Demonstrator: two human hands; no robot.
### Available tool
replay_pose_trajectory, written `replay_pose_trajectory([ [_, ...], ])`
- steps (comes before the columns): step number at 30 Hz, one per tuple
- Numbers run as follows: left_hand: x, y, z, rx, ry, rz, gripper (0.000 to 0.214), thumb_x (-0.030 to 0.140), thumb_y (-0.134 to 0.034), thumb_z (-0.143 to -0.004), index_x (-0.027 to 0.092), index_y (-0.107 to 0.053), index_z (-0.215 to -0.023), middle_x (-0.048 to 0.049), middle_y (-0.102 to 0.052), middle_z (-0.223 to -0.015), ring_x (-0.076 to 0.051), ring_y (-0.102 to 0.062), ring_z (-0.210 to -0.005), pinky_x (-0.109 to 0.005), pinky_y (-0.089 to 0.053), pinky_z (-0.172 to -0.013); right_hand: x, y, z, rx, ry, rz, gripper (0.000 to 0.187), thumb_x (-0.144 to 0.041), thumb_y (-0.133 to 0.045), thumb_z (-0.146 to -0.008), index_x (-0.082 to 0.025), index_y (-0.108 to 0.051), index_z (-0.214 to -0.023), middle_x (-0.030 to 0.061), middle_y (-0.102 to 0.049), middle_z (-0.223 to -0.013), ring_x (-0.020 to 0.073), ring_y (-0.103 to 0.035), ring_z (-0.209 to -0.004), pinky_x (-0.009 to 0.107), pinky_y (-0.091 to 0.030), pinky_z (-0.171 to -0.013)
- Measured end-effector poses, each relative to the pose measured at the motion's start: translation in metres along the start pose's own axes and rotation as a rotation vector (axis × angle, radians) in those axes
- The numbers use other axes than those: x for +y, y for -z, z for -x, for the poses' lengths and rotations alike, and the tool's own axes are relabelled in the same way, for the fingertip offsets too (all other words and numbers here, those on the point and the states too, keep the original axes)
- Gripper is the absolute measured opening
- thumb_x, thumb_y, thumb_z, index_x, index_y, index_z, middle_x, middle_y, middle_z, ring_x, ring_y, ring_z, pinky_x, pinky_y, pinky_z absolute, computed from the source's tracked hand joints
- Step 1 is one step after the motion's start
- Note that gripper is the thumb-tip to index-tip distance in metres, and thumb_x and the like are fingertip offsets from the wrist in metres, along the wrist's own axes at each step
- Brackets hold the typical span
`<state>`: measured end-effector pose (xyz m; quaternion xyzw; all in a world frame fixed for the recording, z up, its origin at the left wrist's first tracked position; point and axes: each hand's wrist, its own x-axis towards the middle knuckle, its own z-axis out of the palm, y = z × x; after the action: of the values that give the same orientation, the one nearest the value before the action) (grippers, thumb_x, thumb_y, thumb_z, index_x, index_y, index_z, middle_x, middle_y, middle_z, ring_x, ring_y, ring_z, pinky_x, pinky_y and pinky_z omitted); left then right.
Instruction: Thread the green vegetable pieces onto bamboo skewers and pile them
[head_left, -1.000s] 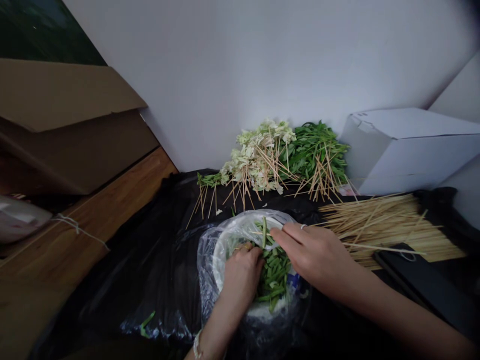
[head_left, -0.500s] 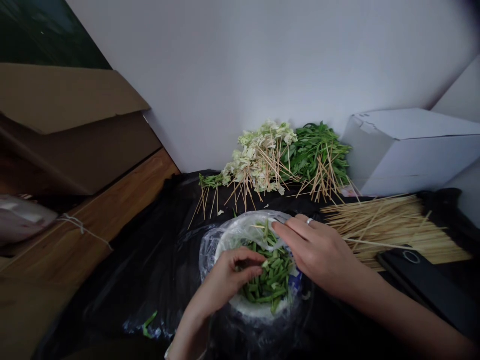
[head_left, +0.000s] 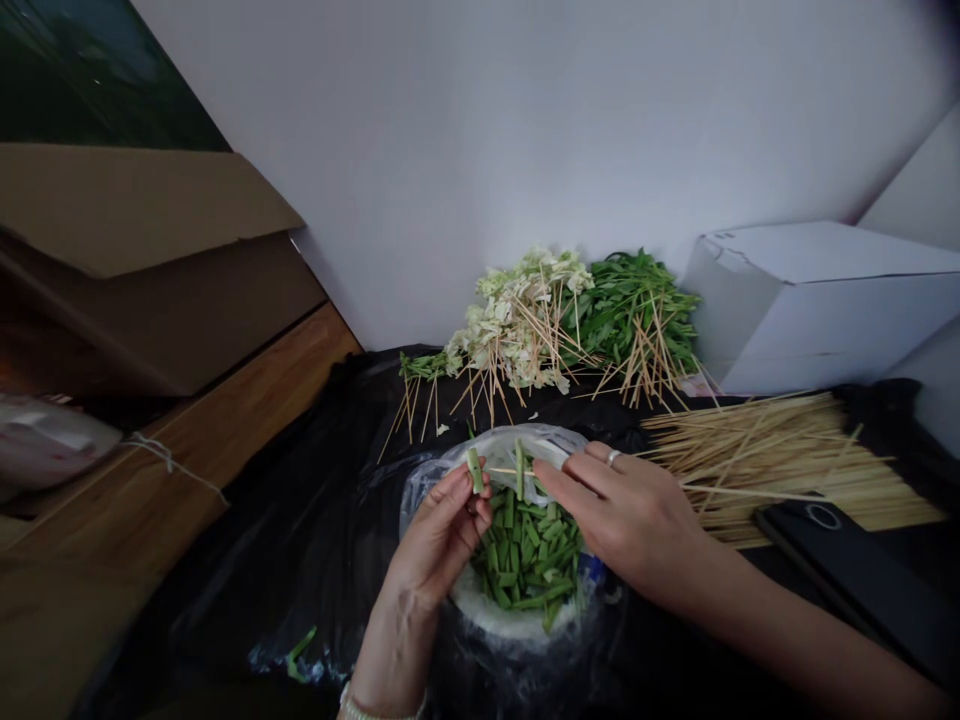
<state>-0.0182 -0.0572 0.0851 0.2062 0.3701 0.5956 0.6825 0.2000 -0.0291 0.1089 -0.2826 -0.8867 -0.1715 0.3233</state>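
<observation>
A short green stem piece [head_left: 475,469] stands nearly upright, pinched between the thumb and fingertips of the left hand [head_left: 439,540], just above the far rim of a white bowl [head_left: 480,612]. Its side is close to the bare tip of a thin wooden skewer [head_left: 501,470], which lies roughly level and points left; whether the two touch cannot be told. The right hand [head_left: 630,510] pinches the skewer's other end between thumb and forefinger, the remaining fingers stretched out loosely, with a ring [head_left: 613,457] on one of them. One threaded stem [head_left: 518,466] already sits crosswise on the skewer. Below both hands the bowl holds a heap of cut green stems [head_left: 529,555] and sits inside a clear plastic bag [head_left: 420,492] that bunches around its rim. The bowl rests on a black plastic sheet [head_left: 300,500] spread over the tabletop — a stray green scrap [head_left: 298,650] lies on it near the front left. To the right, a pile of bare skewers [head_left: 780,460] fans out beside a flat black object [head_left: 840,545]. Against the wall behind lie finished skewers — pale cabbage [head_left: 517,310], leafy greens [head_left: 634,300] and a few green stem skewers [head_left: 420,365]. A white box [head_left: 810,300] stands at the right, a cardboard box [head_left: 150,260] on a wooden surface [head_left: 225,420] at the left.
</observation>
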Motion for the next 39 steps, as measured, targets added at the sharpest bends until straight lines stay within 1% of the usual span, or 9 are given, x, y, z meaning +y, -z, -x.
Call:
replay_pose_trajectory([
  [6, -0.001, -0.002, 0.001, 0.006, 0.013, 0.021, 0.022, 0.017, -0.085, -0.069, 0.012, -0.075, -0.089, -0.0030, -0.069, -0.078, -0.008, -0.062, -0.069, -0.015, -0.052, -0.063, 0.000, -0.002, 0.000, 0.016, 0.009, 0.005, 0.029, -0.009, -0.047, -0.092, -0.013, -0.065, -0.114, 0.0038, -0.057, -0.076, 0.0187, -0.049, -0.071, 0.032, -0.035, -0.061],
  [12, -0.003, -0.004, 0.002, -0.016, 0.014, 0.021, 0.017, 0.016, -0.083, -0.071, 0.014, -0.074, -0.085, -0.0022, -0.070, -0.078, -0.008, -0.062, -0.069, -0.015, -0.052, -0.063, -0.001, -0.002, 0.000, 0.011, 0.004, -0.012, 0.029, -0.009, -0.047, -0.092, -0.012, -0.065, -0.114, 0.0035, -0.056, -0.075, 0.0190, -0.049, -0.070, 0.033, -0.035, -0.061],
  [18, -0.004, -0.005, 0.002, -0.030, 0.014, 0.024, 0.019, 0.016, -0.084, -0.070, 0.013, -0.075, -0.087, -0.0021, -0.071, -0.078, -0.008, -0.063, -0.067, -0.015, -0.052, -0.062, -0.001, -0.003, 0.000, 0.017, 0.020, -0.009, 0.029, -0.009, -0.047, -0.092, -0.011, -0.065, -0.115, 0.0039, -0.056, -0.075, 0.0190, -0.049, -0.070, 0.032, -0.036, -0.062],
  [27, -0.006, -0.005, 0.002, 0.006, 0.004, 0.021, 0.025, 0.014, -0.088, -0.063, 0.013, -0.076, -0.084, -0.0012, -0.072, -0.076, -0.007, -0.063, -0.066, -0.015, -0.052, -0.063, -0.004, -0.006, -0.002, 0.060, 0.046, -0.001, 0.026, -0.009, -0.048, -0.092, -0.010, -0.067, -0.111, 0.0040, -0.056, -0.073, 0.0188, -0.049, -0.068, 0.032, -0.034, -0.058],
  [32, -0.008, -0.005, 0.001, 0.015, 0.018, 0.010, 0.027, 0.014, -0.089, -0.061, 0.013, -0.077, -0.086, -0.0009, -0.072, -0.074, -0.007, -0.062, -0.064, -0.015, -0.052, -0.062, -0.005, -0.006, -0.002, 0.083, 0.068, -0.010, 0.024, -0.006, -0.050, -0.090, -0.007, -0.067, -0.106, 0.0036, -0.055, -0.071, 0.0185, -0.049, -0.066, 0.032, -0.034, -0.057],
  [39, -0.010, -0.007, 0.003, 0.021, 0.006, -0.066, 0.025, 0.018, -0.091, -0.057, 0.013, -0.078, -0.079, -0.0011, -0.073, -0.073, -0.007, -0.061, -0.062, -0.015, -0.051, -0.061, -0.008, -0.008, -0.002, 0.122, 0.089, -0.025, 0.024, -0.006, -0.048, -0.091, -0.005, -0.067, -0.106, 0.0036, -0.056, -0.071, 0.0185, -0.050, -0.066, 0.033, -0.033, -0.055],
])
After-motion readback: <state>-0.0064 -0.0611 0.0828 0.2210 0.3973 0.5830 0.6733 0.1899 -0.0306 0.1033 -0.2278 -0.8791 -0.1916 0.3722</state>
